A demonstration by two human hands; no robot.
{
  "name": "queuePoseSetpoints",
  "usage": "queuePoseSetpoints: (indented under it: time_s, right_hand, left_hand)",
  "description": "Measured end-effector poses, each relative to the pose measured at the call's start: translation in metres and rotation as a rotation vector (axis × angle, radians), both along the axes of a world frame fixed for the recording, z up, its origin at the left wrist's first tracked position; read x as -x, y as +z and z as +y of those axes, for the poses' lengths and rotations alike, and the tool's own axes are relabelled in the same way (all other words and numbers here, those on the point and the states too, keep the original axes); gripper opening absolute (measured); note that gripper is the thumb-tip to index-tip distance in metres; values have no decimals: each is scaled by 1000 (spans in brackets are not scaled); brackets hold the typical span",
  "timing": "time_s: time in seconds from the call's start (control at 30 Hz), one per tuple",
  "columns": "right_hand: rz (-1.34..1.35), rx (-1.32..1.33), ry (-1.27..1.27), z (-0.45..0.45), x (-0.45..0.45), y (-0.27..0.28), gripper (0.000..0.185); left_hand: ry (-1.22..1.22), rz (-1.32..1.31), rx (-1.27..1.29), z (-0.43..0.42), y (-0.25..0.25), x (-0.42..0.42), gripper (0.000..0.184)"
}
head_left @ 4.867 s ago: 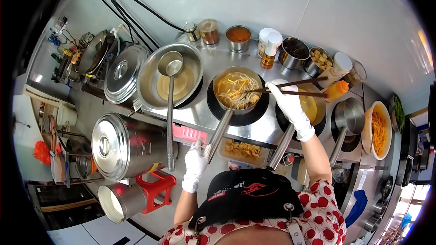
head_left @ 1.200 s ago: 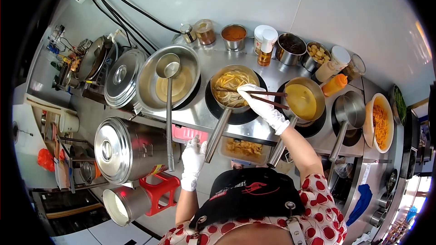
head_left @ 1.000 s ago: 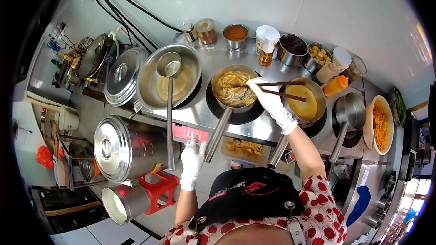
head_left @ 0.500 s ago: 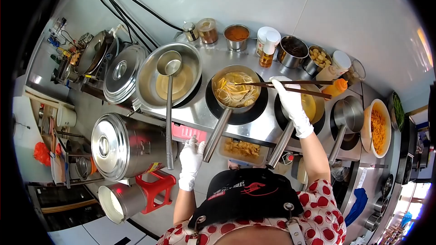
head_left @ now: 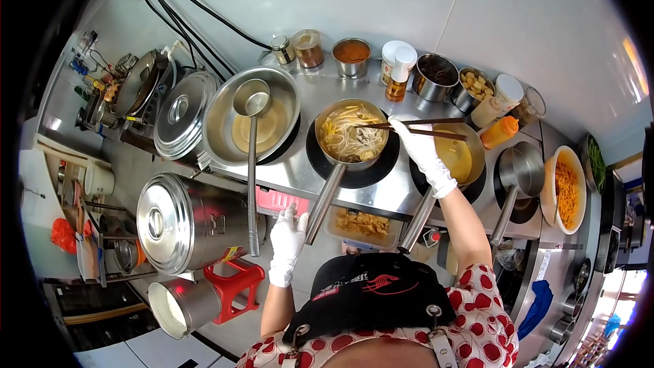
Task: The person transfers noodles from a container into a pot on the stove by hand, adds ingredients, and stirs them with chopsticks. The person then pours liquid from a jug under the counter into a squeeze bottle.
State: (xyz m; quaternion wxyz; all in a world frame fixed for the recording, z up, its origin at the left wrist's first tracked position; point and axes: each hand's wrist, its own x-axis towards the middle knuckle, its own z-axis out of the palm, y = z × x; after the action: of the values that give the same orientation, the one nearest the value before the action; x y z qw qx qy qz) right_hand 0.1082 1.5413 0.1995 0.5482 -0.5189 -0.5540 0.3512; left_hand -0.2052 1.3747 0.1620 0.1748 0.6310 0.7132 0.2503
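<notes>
My right hand (head_left: 420, 157), in a white glove, is closed around a pair of long dark chopsticks (head_left: 375, 125). Their tips dip into a long-handled saucepan (head_left: 349, 164) with noodles (head_left: 346, 142) and yellow strips in broth. My left hand (head_left: 288, 237), also gloved, is beside the lower end of that pan's metal handle (head_left: 325, 206). Its fingers point up and look apart, holding nothing I can see. Under my right wrist stands a second saucepan (head_left: 479, 157) with yellowish liquid.
To the left, a ladle (head_left: 253, 163) rests in a wide steel basin (head_left: 289, 88), its handle overhanging the counter. An unused saucepan (head_left: 523, 170) and a bowl of orange shreds (head_left: 567, 194) stand right. Seasoning containers (head_left: 351, 59) line the wall. A large lidded pot (head_left: 204, 221) is at lower left.
My right hand has shifted left and slightly down with the chopsticks. The noodles in the pan lie differently. My left hand has barely moved.
</notes>
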Motion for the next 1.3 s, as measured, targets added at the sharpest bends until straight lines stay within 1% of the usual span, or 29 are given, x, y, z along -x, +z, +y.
queuePoseSetpoints:
  time_s: [0.03, 0.07, 0.13, 0.17, 0.27, 0.3, 0.33, 0.4, 0.43, 0.47, 0.53, 0.57, 0.6, 0.77, 0.87, 1.0, 1.07, 1.13, 1.17, 1.2, 1.23, 1.27, 1.3]
  right_hand:
    - [-58, 118, -29, -8, -3, 18, 15]
    - [-9, 123, -25, -5, -10, 14, 15]
    - [54, -1, -30, -15, -8, 45, 17]
    - [30, 33, -36, -17, -11, 50, 18]
    - [-220, 35, -33, -20, -19, 45, 18]
    - [-275, 106, -11, -22, -18, 37, 18]
    - [-188, 81, 35, -20, -13, 20, 17]
    - [-61, 113, 75, -24, 5, 3, 16]
    - [-53, -9, 89, -25, 14, -1, 14]
    - [-17, 7, 108, -27, 17, 3, 13]
    - [-56, 69, 68, -29, 10, 19, 15]
    - [-145, 0, 46, -24, 1, 17, 16]
    - [-103, 101, 12, -26, -3, 33, 17]
    - [-44, 34, -71, -29, -18, 58, 16]
    - [-104, -22, -100, -30, -21, 54, 16]
    - [-19, -53, -44, -32, -19, 41, 17]
    - [82, 25, 62, -36, -11, 30, 15]
    - [78, 108, 133, -39, 6, 25, 15]
    - [40, 81, 171, -36, 13, 20, 15]
    - [4, 56, 208, -33, 18, 11, 15]
    - [129, 79, 254, -25, 21, -13, 13]
    - [15, 3, 245, -21, 21, -18, 14]
    - [31, -12, 203, -16, 21, -23, 14]
  left_hand:
    - [4, 2, 4, -1, 1, 0, 37]
    - [9, 3, 10, -2, 2, -1, 37]
    - [7, 3, 7, -3, -4, 1, 37]
    - [6, 3, 4, -3, -6, 2, 37]
    - [2, 10, -1, -3, -5, 2, 38]
    - [5, 5, 12, -2, -4, 2, 38]
    - [8, 1, 24, -1, -4, 1, 38]
    - [14, -10, 36, 1, -2, 0, 38]
    - [16, -15, 36, 2, 0, -1, 38]
    - [16, -20, 38, 2, 1, -1, 38]
    - [1, -15, 3, 3, -1, 1, 37]
    - [-3, -13, -15, 3, -2, 2, 37]
    - [5, -12, -5, 3, -2, 2, 37]
    - [12, -10, 0, 0, -2, 4, 37]
    - [0, 27, -43, 0, -7, 5, 37]
    - [-3, 15, 7, 2, 3, 2, 37]
    - [-7, 15, 18, 4, 5, -1, 37]
    - [-11, 12, 35, 5, 4, -2, 38]
    - [-15, 12, 43, 6, 4, -3, 39]
    - [-29, 26, 54, 6, 3, -5, 40]
    - [-44, 41, 64, 5, 3, -7, 41]
    - [-58, 56, 74, 5, 1, -7, 42]
    - [-103, 144, -22, 5, -8, -7, 47]
